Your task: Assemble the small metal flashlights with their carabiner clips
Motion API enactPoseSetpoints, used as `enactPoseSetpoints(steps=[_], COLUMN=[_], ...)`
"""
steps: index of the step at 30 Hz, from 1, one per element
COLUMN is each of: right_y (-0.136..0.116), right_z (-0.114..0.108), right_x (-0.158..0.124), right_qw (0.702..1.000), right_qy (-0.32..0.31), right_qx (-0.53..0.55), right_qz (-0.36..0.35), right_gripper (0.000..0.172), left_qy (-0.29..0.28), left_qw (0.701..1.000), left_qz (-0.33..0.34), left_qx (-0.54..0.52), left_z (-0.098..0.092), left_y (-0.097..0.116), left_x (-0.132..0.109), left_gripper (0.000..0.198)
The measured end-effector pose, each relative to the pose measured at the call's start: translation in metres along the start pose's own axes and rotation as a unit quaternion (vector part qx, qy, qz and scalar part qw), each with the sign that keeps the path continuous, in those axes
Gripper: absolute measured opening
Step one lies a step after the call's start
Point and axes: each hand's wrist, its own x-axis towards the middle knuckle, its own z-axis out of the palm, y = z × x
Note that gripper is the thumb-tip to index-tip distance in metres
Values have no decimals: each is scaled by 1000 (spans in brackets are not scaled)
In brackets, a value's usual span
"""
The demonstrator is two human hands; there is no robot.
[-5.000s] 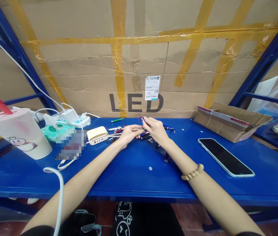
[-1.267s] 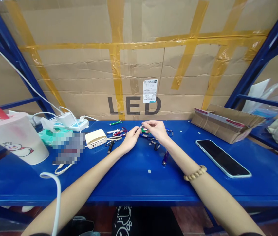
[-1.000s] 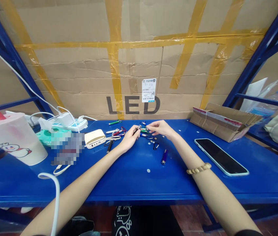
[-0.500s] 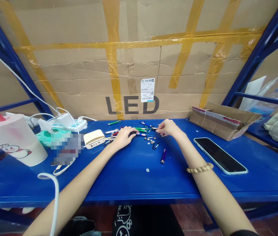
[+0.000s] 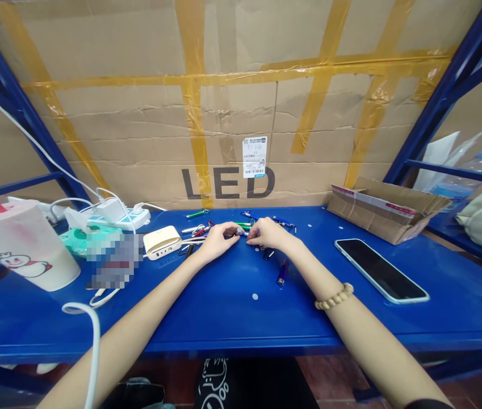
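Note:
My left hand (image 5: 220,241) is closed, thumb and fingers pinching a small blue and silver metal tube (image 5: 244,233), mostly hidden by fingertips. Close against it, my right hand (image 5: 269,234) is pinched at the tube's other end; whether it holds a further small piece cannot be made out. Under my right hand lies a dark carabiner clip (image 5: 268,254). A purple-blue mini flashlight (image 5: 282,271) rests nearer me. Behind the hands are a green tube (image 5: 197,214), a blue one (image 5: 282,221) and several others, partly covered. One small round disc (image 5: 255,296) lies toward the front.
Left stand a white drink cup (image 5: 38,247), a cream power bank (image 5: 162,242), a power strip (image 5: 136,217) and a teal packet (image 5: 74,241). Right are a phone (image 5: 381,270) and an open cardboard box (image 5: 389,213). A large taped carton (image 5: 147,130) closes off the back.
My right hand has moved left and slightly toward me, meeting my left fingertips at the small tube. It now covers most of the small discs beside the clip.

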Motion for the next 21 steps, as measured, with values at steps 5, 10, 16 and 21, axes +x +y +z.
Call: enactPoseSetpoints(steps=[5,10,16,21], right_y=[-7,-13,-13,-8], right_z=[-3,-1,4,6], right_x=[0,4,4,7], right_qw=[992,965,954,956], right_qy=[112,237,274,260], right_qx=[-58,74,51,58], right_qz=[19,-80,-114,-120], right_gripper=[11,19,14,13], left_qy=[-5,21,27,28], left_qw=[1000,998,994,992], left_qz=[-11,-43,-67,-74], left_qx=[-23,-35,-84,-100], left_z=[2,2,1,1], left_y=[1,2,3,2], left_x=[-1,-1,1,1], left_gripper=[14,21,26,26])
